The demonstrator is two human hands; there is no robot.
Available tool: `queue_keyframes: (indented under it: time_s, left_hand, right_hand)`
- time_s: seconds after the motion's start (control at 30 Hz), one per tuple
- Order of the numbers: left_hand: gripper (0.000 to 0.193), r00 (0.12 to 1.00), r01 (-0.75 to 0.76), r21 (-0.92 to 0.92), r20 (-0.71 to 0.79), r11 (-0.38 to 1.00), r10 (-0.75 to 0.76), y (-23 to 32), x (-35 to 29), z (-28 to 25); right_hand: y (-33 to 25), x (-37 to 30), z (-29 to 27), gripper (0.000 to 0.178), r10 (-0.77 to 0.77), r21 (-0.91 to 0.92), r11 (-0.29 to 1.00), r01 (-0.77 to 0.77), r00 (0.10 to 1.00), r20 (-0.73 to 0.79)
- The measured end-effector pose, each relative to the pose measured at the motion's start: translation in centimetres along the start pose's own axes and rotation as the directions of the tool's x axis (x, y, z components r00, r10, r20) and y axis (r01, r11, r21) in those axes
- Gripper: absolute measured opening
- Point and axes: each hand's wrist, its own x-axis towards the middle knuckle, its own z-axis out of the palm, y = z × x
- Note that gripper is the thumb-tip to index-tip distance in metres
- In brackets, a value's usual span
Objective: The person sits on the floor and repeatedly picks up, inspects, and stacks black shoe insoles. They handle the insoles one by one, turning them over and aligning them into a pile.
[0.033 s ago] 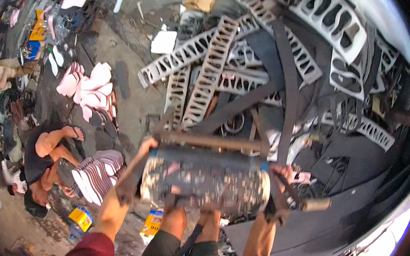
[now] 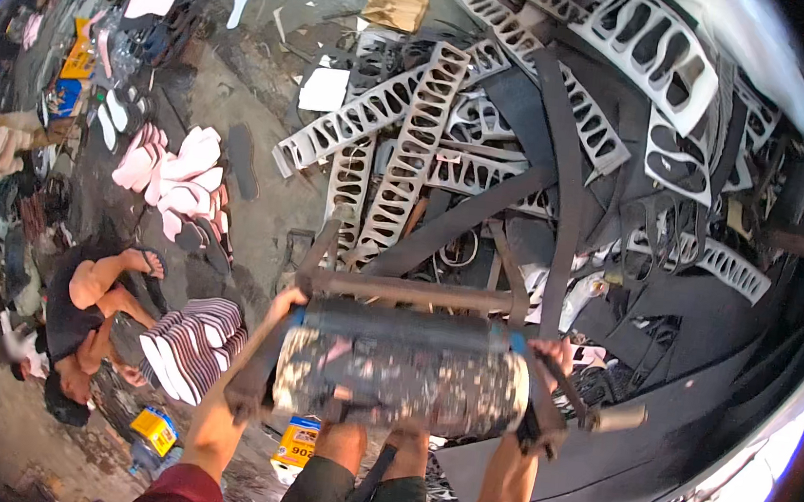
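A hand-cranked roller machine [image 2: 403,379] is in front of me, between my forearms. Its large lower roller is speckled with stuck scraps, and a smooth dark roller [image 2: 404,325] lies along its far side. My left hand [image 2: 291,302] grips the upper left of the frame, fingers partly hidden. On the other side my right hand [image 2: 553,351] is closed around the right part of the frame, near the crank with its pale grip [image 2: 620,417]. A brown bar [image 2: 417,293] spans the frame's far side.
Perforated grey offcut sheets [image 2: 412,154] and black strips [image 2: 563,160] pile up beyond the machine. Pink sole-shaped pieces [image 2: 185,169] lie at left. A seated person [image 2: 86,316] is beside striped cloth [image 2: 196,347]. A yellow can [image 2: 295,444] stands by my legs.
The roller machine and both my hands sit slightly lower in the picture, toward me. The surroundings have shifted down a little too. My grip looks the same.
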Motion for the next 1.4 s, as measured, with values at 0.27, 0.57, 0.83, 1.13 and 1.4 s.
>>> queue_keyframes:
  time_s: [0.27, 0.57, 0.83, 1.13, 1.4]
  left_hand:
    - [0.035, 0.998, 0.003, 0.584, -0.047, 0.812, 0.03, 7.3, -21.0, 6.5]
    - [0.053, 0.929, -0.178, -0.315, 0.259, 0.932, 0.265, 19.4, -31.4, 5.3]
    - [0.055, 0.852, -0.467, -0.442, 0.006, 0.766, 0.524, 32.7, -35.2, 1.5]
    - [0.057, 0.776, -0.617, -0.455, -0.215, 0.642, 0.593, 52.7, -37.0, -5.3]
    - [0.059, 0.68, -0.722, -0.383, -0.238, 0.576, 0.694, 78.5, -34.1, -9.4]
  right_hand:
    - [-12.4, -20.1, 9.4, 0.042, -0.056, 0.167, 0.981, 0.094, 0.974, -0.22]
    - [-22.0, -22.4, 25.7, 0.037, -0.165, 0.112, 0.986, 0.124, 0.823, 0.543]
    - [-19.9, -15.4, 55.1, 0.032, -0.139, 0.151, 0.988, 0.034, 0.629, 0.765]
    - [-16.9, -5.8, 90.6, 0.027, -0.187, 0.194, 0.981, 0.016, 0.353, 0.917]
    - [-16.5, 6.2, 117.8, 0.027, -0.193, 0.207, 0.978, -0.007, 0.323, 0.926]
